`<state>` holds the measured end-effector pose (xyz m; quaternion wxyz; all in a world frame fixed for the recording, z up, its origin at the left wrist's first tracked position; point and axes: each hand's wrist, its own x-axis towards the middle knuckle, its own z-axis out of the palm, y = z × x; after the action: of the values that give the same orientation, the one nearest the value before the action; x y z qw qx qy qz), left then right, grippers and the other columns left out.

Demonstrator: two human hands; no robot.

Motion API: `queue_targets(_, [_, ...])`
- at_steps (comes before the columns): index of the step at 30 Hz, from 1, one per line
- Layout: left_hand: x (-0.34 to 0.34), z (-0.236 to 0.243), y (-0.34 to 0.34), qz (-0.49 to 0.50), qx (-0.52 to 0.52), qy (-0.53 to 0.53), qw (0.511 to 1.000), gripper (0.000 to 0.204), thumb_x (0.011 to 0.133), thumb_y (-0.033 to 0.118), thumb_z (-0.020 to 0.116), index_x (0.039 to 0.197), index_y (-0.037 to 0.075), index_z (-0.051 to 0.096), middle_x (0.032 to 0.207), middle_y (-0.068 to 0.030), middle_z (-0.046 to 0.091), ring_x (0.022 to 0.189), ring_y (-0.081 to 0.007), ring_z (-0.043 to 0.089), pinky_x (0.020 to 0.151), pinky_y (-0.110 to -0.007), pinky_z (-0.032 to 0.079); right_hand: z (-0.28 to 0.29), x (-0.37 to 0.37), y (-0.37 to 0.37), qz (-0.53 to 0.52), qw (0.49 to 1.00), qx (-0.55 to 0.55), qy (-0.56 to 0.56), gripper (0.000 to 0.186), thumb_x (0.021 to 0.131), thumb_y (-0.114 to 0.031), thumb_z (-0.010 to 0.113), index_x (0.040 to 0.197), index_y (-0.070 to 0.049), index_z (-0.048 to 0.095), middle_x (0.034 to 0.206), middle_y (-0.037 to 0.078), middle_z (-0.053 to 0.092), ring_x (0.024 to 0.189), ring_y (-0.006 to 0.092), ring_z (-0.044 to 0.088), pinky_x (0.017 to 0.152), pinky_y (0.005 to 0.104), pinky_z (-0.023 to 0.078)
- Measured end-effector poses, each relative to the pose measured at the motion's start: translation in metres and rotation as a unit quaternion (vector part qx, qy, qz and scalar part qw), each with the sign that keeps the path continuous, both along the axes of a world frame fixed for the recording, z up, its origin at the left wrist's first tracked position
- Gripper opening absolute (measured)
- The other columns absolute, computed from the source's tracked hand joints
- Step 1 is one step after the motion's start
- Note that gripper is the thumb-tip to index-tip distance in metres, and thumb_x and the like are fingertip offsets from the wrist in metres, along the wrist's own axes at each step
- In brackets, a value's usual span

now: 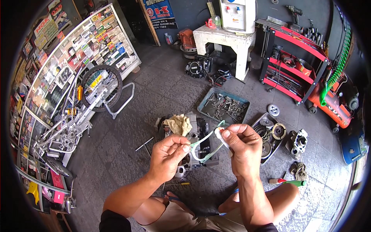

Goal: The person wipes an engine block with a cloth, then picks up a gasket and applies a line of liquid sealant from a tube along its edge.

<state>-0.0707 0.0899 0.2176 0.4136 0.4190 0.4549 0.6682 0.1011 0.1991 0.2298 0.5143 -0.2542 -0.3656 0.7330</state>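
Between my hands, a thin pale-green engine gasket (211, 155) is held up in the air. My left hand (169, 156) pinches its left end between thumb and fingers. My right hand (244, 149) is closed at the other end, with a small crumpled white cloth or paper (220, 136) between thumb and fingers against the gasket. Below them on the floor stands a metal engine block (193, 133), partly hidden by my hands and the gasket. A crumpled tan rag (179, 124) lies on top of the block.
Beyond the block sits a blue-green tray (205, 112) of bolts. To the right are a metal parts tray (266, 156), an engine casing (297, 144) and a green bottle (295, 183). A T-handle wrench (144, 144) and screwdriver (178, 183) lie nearby. A motorcycle frame (73, 121) stands left.
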Motion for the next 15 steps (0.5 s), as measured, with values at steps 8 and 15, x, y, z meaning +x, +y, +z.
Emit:
queue_targets(8, [-0.005,-0.002,0.001,0.016,-0.022,-0.037,0.999,0.010,0.093,0.004,0.061,0.102,0.000,0.061,0.092,-0.0031,0.063,0.082,-0.0086,0.057,0.074,-0.023,0.047,-0.008,0.019,0.031,-0.045,0.998,0.025,0.039,0.011,0.082,0.004,0.071,0.091,0.003,0.065,0.086,0.012,0.070,0.081,0.0167,0.068,0.075,0.0258,0.053])
queue_targets(15, [-0.001,0.001,0.007,0.018,-0.035,-0.036,0.999,0.008,0.092,0.003,0.059,0.099,0.000,0.061,0.088,-0.0077,0.063,0.077,-0.0130,0.057,0.072,-0.027,0.047,-0.003,0.021,0.027,0.021,0.996,0.083,-0.035,0.011,0.082,0.003,0.073,0.090,0.003,0.065,0.084,0.008,0.070,0.077,0.0112,0.065,0.072,0.0237,0.052])
